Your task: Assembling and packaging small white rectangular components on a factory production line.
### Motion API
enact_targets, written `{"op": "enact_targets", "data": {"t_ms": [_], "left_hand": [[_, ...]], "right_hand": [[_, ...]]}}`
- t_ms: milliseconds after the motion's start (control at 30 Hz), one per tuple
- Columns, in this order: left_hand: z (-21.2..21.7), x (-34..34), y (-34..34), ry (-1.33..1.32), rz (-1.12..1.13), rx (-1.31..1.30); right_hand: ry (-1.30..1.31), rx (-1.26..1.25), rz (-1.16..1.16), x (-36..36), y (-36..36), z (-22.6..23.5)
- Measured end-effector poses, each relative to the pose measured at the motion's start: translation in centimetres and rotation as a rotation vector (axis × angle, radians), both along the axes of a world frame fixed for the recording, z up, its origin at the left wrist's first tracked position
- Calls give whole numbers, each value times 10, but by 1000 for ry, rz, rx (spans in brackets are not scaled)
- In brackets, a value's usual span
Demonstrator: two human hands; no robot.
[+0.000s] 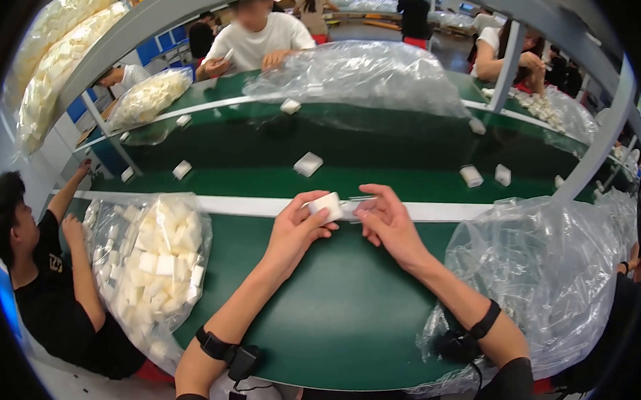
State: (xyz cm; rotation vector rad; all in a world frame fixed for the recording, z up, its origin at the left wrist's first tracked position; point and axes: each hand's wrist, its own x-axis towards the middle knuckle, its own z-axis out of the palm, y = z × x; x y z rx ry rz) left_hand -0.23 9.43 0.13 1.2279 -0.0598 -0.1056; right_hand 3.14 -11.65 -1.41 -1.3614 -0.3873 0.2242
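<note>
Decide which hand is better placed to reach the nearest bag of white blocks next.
Left, probably: the left hand is nearer the bag, though it holds a white block that may need setting down first. The right hand is farther off, apparently holding a clear piece.

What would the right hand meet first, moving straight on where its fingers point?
Past the clear piece at its fingertips, the right hand would probably meet the white block in the left hand; depth is unclear.

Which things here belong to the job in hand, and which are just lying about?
Likely the job: white block in the left hand; clear plastic piece in the right hand; near clear bag; bag of white blocks.

Likely just lying about: far clear bag; stuffed bags, upper left.
</note>
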Motion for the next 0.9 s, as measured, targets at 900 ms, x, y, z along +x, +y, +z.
{"op": "enact_targets", "data": {"t_ms": [900], "left_hand": [[-7, -6, -3, -59, 14, 302]], "right_hand": [[-62, -45, 113, -20, 4, 1]]}}
